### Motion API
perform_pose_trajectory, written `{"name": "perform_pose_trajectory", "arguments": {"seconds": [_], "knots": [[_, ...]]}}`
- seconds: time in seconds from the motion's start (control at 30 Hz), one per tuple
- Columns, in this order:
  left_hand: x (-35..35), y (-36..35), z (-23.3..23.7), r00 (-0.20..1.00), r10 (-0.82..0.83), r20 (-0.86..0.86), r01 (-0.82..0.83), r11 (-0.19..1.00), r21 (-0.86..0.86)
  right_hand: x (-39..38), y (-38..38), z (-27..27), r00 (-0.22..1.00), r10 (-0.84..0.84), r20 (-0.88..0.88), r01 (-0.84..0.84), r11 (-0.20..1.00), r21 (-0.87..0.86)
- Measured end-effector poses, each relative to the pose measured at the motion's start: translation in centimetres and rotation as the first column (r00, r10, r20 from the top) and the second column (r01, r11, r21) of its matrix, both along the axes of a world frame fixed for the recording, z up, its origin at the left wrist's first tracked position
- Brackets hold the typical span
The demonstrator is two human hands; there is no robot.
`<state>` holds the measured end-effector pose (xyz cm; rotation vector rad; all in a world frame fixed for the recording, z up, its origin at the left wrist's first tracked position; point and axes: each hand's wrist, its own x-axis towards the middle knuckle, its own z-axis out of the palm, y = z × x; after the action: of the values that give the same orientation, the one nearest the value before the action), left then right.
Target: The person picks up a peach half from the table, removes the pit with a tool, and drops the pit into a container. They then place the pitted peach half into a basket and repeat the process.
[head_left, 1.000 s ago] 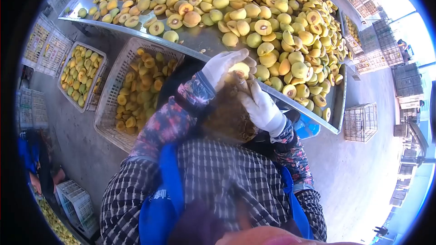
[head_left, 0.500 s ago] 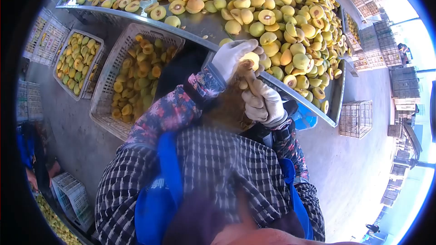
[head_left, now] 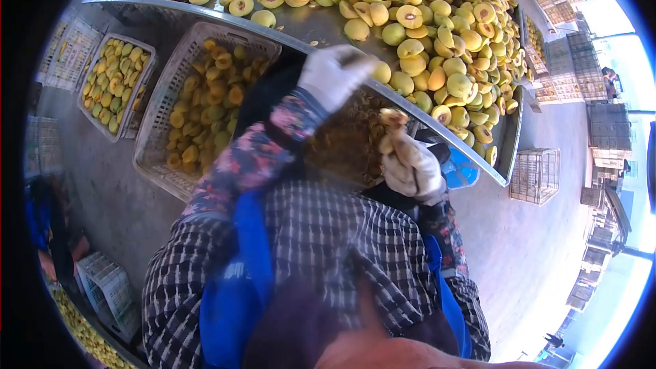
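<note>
My left hand (head_left: 333, 76), in a white glove, is over the near edge of the metal table (head_left: 301, 35); its fingers are blurred, so what it holds, if anything, cannot be made out. My right hand (head_left: 412, 169), also gloved, is closed on something I cannot make out, with a brownish-yellow piece (head_left: 393, 119) at its upper end. Between and below the hands lies a heap of brown scraps (head_left: 345, 140). Halved yellow-green fruits (head_left: 459, 85) with reddish-brown centres are piled on the table beyond.
At the left, a large crate (head_left: 152, 143) holds fruit halves, with another full crate (head_left: 87, 99) beyond it. A blue container (head_left: 462, 169) sits under the table's right side. A wire-like crate (head_left: 535, 176) stands on the floor. Part of another person (head_left: 46, 260) shows lower left.
My left hand has moved left, away from my right hand, and the fruit half between them no longer shows there. My right hand has shifted slightly right and down.
</note>
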<state>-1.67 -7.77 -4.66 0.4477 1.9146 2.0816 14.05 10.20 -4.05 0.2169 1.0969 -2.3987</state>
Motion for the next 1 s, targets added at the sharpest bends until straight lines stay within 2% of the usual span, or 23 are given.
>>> {"name": "perform_pose_trajectory", "arguments": {"seconds": [0.03,0.07,0.1,0.13,0.17,0.2,0.27,0.3,0.33,0.4,0.47,0.53,0.6,0.7,0.73,0.77,0.8,0.83,0.87,0.9,0.93,0.97,1.0], "knots": [[-1.4,-1.8,-0.4,0.994,-0.026,0.108,0.016,0.996,0.088,0.7,0.8,-0.1,0.999,-0.021,-0.05,0.025,0.996,0.082],[-2.4,-3.9,-0.6,0.976,-0.06,0.209,0.025,0.985,0.169,0.9,1.6,0.3,0.999,-0.026,0.027,0.022,0.987,0.157],[-2.9,-6.0,-0.1,0.996,-0.003,0.092,0.017,0.988,-0.153,0.9,2.7,-0.4,0.988,0.143,0.053,-0.151,0.861,0.486],[-3.5,-8.3,0.6,0.999,0.021,-0.041,-0.038,0.887,-0.46,0.7,3.5,-1.7,0.949,0.292,0.121,-0.28,0.6,0.749],[-5.0,-10.8,-2.2,0.987,0.048,-0.154,-0.116,0.873,-0.474,1.3,3.4,-3.7,0.867,0.483,-0.126,0.027,0.207,0.978],[-5.4,-12.7,-1.4,0.989,0.078,-0.128,-0.132,0.857,-0.498,1.6,2.8,-3.1,0.843,0.516,-0.153,0.085,0.153,0.985],[-7.4,-15.2,-0.7,0.778,0.001,-0.628,-0.555,0.471,-0.686,1.4,2.0,-2.8,0.866,0.488,-0.11,0.024,0.179,0.984],[-8.1,-15.2,0.1,0.784,0.1,-0.612,-0.603,0.356,-0.714,1.0,1.6,-2.5,0.859,0.501,-0.103,0.025,0.16,0.987],[-10.0,-15.3,0.5,0.831,0.124,-0.543,-0.526,0.495,-0.691,0.6,1.2,-2.1,0.854,0.512,-0.093,0.024,0.138,0.99],[-12.7,-13.4,1.2,0.864,0.072,-0.498,-0.49,0.352,-0.798,0.1,0.8,-2.0,0.844,0.526,-0.103,0.059,0.099,0.993],[-16.1,-11.9,-1.1,0.839,-0.117,-0.531,-0.514,0.147,-0.845,-0.1,0.7,-2.9,0.835,0.532,-0.142,0.126,0.066,0.99],[-17.7,-10.1,-1.0,0.967,-0.164,-0.195,-0.202,-0.032,-0.979,-0.1,0.7,-3.3,0.851,0.509,-0.131,0.118,0.059,0.991],[-18.8,-9.5,-1.2,0.978,-0.176,-0.113,-0.128,-0.081,-0.988,0.0,0.9,-3.4,0.843,0.524,-0.125,0.133,0.022,0.991],[-19.7,-9.6,-2.5,0.954,-0.216,-0.208,-0.208,0.026,-0.978,0.5,1.3,-3.2,0.827,0.545,-0.138,0.147,0.026,0.989],[-19.4,-9.5,-1.8,0.977,-0.046,-0.208,-0.199,0.149,-0.969,0.6,1.5,-3.1,0.817,0.557,-0.15,0.162,0.029,0.986],[-19.1,-10.1,-1.8,0.968,0.016,-0.251,-0.241,0.353,-0.904,0.6,1.6,-3.1,0.794,0.526,-0.304,0.279,0.129,0.952],[-19.0,-10.6,-1.8,0.957,0.079,-0.279,-0.277,0.537,-0.797,0.4,1.9,-3.1,0.83,0.472,-0.298,0.257,0.151,0.955],[-17.9,-10.0,-1.0,0.977,0.182,-0.108,-0.211,0.857,-0.47,0.3,2.2,-2.9,0.862,0.42,-0.286,0.231,0.176,0.957],[-16.5,-9.6,-0.4,0.976,0.194,0.1,-0.192,0.981,-0.026,0.3,2.3,-2.6,0.889,0.372,-0.266,0.201,0.204,0.958],[-15.9,-10.0,-1.1,0.974,-0.087,0.209,0.013,0.942,0.335,-0.2,1.8,-1.1,0.905,0.379,-0.195,0.143,0.161,0.977],[-14.8,-10.0,-0.8,0.902,-0.381,0.203,0.159,0.73,0.664,-0.4,1.8,-1.3,0.919,0.358,-0.164,0.112,0.163,0.98],[-13.6,-9.6,-0.6,0.886,-0.408,0.219,0.143,0.691,0.709,-0.6,2.0,-1.8,0.933,0.334,-0.132,0.08,0.164,0.983],[-11.2,-8.1,1.7,0.866,-0.441,0.234,0.127,0.648,0.751,-0.8,1.8,-0.9,0.951,0.284,-0.124,0.049,0.259,0.965]]}}
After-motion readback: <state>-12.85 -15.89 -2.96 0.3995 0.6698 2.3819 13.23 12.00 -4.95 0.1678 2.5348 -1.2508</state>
